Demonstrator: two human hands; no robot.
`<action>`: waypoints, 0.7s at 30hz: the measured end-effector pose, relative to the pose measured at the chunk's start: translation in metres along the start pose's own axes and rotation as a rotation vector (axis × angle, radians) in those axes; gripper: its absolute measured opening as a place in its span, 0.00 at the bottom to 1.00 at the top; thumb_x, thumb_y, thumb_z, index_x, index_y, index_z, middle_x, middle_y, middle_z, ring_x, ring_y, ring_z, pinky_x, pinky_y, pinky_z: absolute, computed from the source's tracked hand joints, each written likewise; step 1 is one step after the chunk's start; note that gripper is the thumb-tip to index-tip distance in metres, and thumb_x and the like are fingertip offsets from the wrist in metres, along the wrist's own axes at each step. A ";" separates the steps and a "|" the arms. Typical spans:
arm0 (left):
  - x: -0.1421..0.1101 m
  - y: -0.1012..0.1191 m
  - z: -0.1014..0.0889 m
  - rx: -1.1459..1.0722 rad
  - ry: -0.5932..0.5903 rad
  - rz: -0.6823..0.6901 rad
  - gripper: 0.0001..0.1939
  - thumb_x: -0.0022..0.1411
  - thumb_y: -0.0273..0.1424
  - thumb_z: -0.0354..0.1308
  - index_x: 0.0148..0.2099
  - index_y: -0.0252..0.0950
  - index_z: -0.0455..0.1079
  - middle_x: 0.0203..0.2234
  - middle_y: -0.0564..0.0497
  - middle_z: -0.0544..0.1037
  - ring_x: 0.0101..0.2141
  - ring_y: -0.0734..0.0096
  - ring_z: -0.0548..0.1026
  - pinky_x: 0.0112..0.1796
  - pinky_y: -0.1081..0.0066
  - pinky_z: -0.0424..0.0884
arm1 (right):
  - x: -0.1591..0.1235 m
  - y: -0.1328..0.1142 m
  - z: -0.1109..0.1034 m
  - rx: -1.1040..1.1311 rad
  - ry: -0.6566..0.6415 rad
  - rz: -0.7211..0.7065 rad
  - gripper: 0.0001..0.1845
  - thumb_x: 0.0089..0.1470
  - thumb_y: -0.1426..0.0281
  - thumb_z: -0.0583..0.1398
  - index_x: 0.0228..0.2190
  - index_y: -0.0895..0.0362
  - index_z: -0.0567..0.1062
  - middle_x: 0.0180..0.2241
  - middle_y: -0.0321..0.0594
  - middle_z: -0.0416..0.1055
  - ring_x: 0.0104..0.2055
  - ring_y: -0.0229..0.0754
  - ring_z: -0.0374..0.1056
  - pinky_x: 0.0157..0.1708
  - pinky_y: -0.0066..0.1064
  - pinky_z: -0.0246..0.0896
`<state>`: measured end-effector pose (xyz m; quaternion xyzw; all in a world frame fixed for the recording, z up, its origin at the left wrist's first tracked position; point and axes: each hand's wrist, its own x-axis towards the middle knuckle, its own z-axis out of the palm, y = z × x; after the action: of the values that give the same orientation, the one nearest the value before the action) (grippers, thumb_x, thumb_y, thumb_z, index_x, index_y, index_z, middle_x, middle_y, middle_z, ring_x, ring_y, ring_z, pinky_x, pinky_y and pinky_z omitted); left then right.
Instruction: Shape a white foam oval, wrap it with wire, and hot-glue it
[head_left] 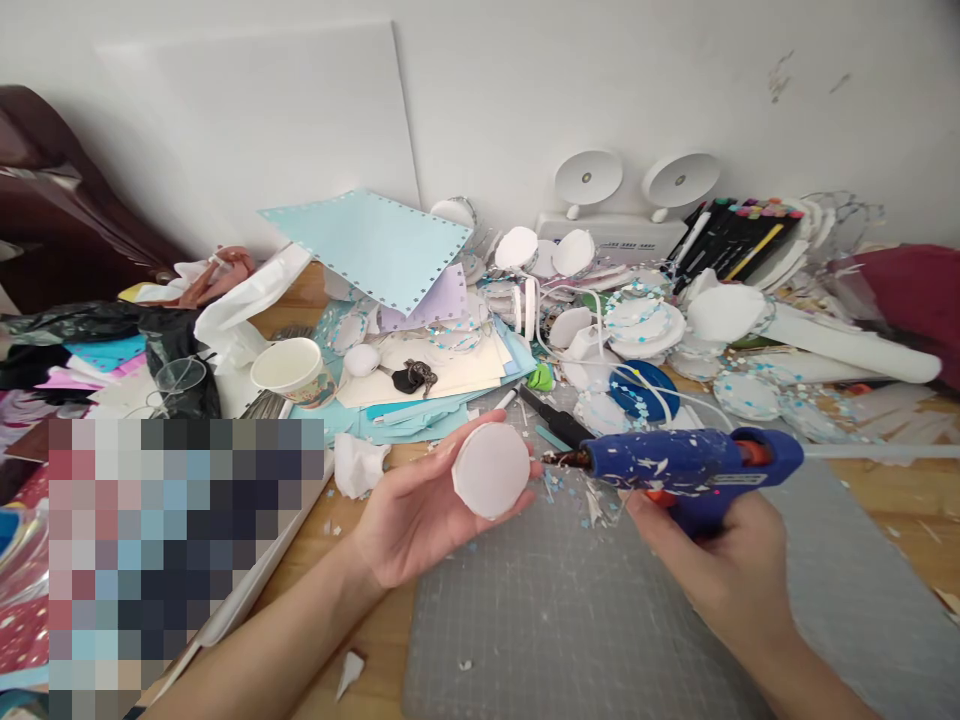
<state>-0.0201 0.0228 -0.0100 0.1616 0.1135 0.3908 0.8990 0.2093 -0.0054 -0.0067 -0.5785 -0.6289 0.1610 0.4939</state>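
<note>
My left hand [409, 515] is curled around a white round foam disc [491, 470], holding it upright above the cutting mat. My right hand [720, 565] grips a blue hot glue gun [690, 465] speckled with dried glue. The gun points left, its dark nozzle tip almost touching the right edge of the disc. A white glue stick sticks out of the back of the gun toward the right.
A grey gridded cutting mat [570, 620] lies under both hands on the wooden table. Behind it are piled blue and purple paper sheets [375, 245], a paper cup [291, 368], keys, white discs, a marker set [739, 235] and a white roll [847, 345]. A blurred screen lies at left.
</note>
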 end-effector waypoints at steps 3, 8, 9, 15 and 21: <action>-0.002 0.000 0.000 -0.013 -0.028 -0.012 0.27 0.59 0.29 0.56 0.60 0.36 0.59 0.55 0.40 0.68 0.58 0.46 0.62 0.59 0.55 0.53 | 0.000 -0.002 0.000 -0.003 -0.001 0.001 0.11 0.45 0.71 0.63 0.17 0.53 0.67 0.13 0.28 0.65 0.13 0.33 0.62 0.14 0.21 0.61; -0.003 -0.002 0.002 0.000 -0.057 -0.021 0.26 0.58 0.31 0.56 0.59 0.35 0.61 0.55 0.39 0.68 0.58 0.44 0.62 0.59 0.53 0.53 | -0.001 -0.005 0.001 -0.062 0.040 0.000 0.10 0.44 0.72 0.64 0.17 0.53 0.68 0.12 0.28 0.66 0.14 0.35 0.64 0.15 0.23 0.62; -0.003 -0.002 0.002 0.004 -0.062 -0.026 0.26 0.58 0.31 0.57 0.59 0.35 0.61 0.55 0.39 0.68 0.58 0.44 0.62 0.58 0.52 0.53 | 0.000 -0.005 0.002 -0.084 0.054 -0.021 0.10 0.43 0.72 0.63 0.17 0.53 0.68 0.12 0.28 0.66 0.13 0.35 0.63 0.15 0.23 0.62; -0.003 -0.004 0.001 0.028 -0.100 -0.016 0.26 0.58 0.29 0.55 0.59 0.33 0.62 0.53 0.40 0.71 0.56 0.48 0.65 0.58 0.52 0.54 | 0.002 -0.006 0.006 -0.185 0.131 -0.227 0.08 0.42 0.75 0.60 0.22 0.52 0.66 0.10 0.24 0.59 0.11 0.34 0.58 0.13 0.25 0.58; -0.003 -0.006 0.001 0.067 -0.117 -0.019 0.26 0.58 0.29 0.56 0.59 0.33 0.62 0.52 0.41 0.72 0.54 0.51 0.68 0.57 0.57 0.57 | 0.003 -0.008 0.006 -0.211 0.134 -0.304 0.08 0.42 0.76 0.59 0.26 0.51 0.66 0.10 0.24 0.60 0.11 0.35 0.59 0.14 0.27 0.58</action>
<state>-0.0175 0.0169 -0.0116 0.2129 0.0753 0.3682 0.9019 0.2002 -0.0029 -0.0023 -0.5348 -0.6881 -0.0215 0.4899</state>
